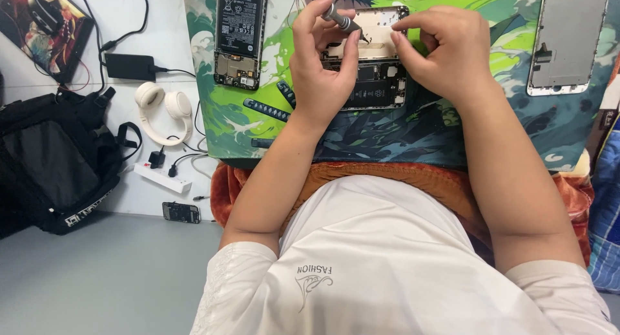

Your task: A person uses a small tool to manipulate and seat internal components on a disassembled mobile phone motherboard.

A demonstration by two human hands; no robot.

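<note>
Head view looks down on an opened phone (368, 76) lying on a green illustrated mat (452, 128) that covers the table; the phone serves as the landmark. Its back is off, with the dark battery and board exposed at the near half and a pale gold frame at the far half. The left hand (323, 57) is closed around a small grey screwdriver (342, 21), pinched between thumb and fingertips, its tip angled down onto the far part of the phone. The right hand (439, 51) is curled at the phone's far right corner, fingertips pressing the frame to steady it.

Left of the phone lies a second opened phone (240, 34); well to its right, a bare silver phone frame (568, 41). Farther left, off the mat, sit white headphones (161, 109) and a black backpack (55, 160).

Judging by the pose, a screw is being worked in the upper section. That calls for keeping the tip seated squarely and the phone pinned while turning.
</note>
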